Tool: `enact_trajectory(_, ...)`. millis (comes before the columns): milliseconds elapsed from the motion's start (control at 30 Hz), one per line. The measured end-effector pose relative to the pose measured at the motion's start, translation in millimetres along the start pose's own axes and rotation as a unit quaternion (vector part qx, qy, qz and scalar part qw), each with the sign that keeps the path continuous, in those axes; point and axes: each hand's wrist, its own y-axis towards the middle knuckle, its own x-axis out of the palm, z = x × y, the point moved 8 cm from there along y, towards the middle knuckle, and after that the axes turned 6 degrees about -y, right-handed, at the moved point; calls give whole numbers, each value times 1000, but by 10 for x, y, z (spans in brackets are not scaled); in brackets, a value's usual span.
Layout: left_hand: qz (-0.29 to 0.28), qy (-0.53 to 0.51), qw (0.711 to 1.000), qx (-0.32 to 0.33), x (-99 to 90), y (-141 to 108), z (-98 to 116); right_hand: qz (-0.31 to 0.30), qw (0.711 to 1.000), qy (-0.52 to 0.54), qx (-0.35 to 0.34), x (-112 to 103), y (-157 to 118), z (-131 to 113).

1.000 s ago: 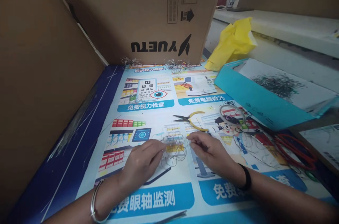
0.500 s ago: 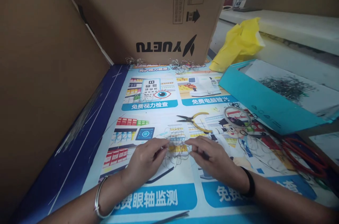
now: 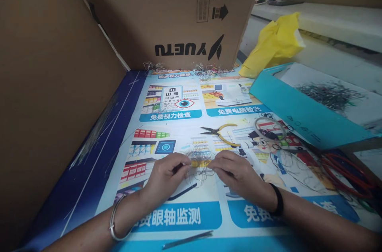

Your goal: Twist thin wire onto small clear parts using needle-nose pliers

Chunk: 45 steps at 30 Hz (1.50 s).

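Note:
A loose tangle of thin looped wire (image 3: 199,166) lies between my two hands, over the printed mat. My left hand (image 3: 168,174) pinches the tangle's left side between thumb and fingertips. On the right side, my right hand (image 3: 234,170) is closed, thumb and fingers pressed together on the wire. Just beyond the hands are pliers with yellow handles (image 3: 221,129), their jaws apart and pointing left. Near the front edge lies a small bundle of straight dark wires (image 3: 188,240).
Cardboard panels (image 3: 176,13) stand at the back and left. To the right are a blue box (image 3: 298,119) with many small wire pieces, a yellow bag (image 3: 273,45), a wire coil (image 3: 270,128) and red cord (image 3: 346,174). More wire tangles (image 3: 205,71) lie at the back.
My right hand's thumb and fingertips have come together on the wire, where they were slightly apart before. The view has shifted a little.

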Motion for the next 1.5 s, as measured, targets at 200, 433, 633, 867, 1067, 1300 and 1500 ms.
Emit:
enact_trajectory(200, 16, 24, 999, 26, -49, -27, 64, 8, 1000, -17, -14, -38, -13, -57)
enact_trajectory(433, 19, 74, 977, 197, -181, 32, 496, 48, 995, -39, -79, -223, 90, -201)
enact_trajectory(633, 27, 120, 987, 103, -626, 503, 845, 44, 997, -52, -31, -533, 627, -337)
enact_trajectory(867, 29, 69, 997, 18, -1059, 477, 1085, 44, 998, -35, -41, -706, 1051, -525)
enact_trajectory(1067, 14, 26, 1000, -3, -1135, 251, 1160, -5, 997, -17, -71, -661, 1101, -689)
enact_trajectory(1300, 15, 1, 1000, -14, -1024, 34, 1225, -52, 993, -58, -93, -749, 956, -880)
enact_trajectory(1500, 2, -26, 999, -28, -840, -105, 1227, -102, 986, -88, -101, -809, 756, -962)
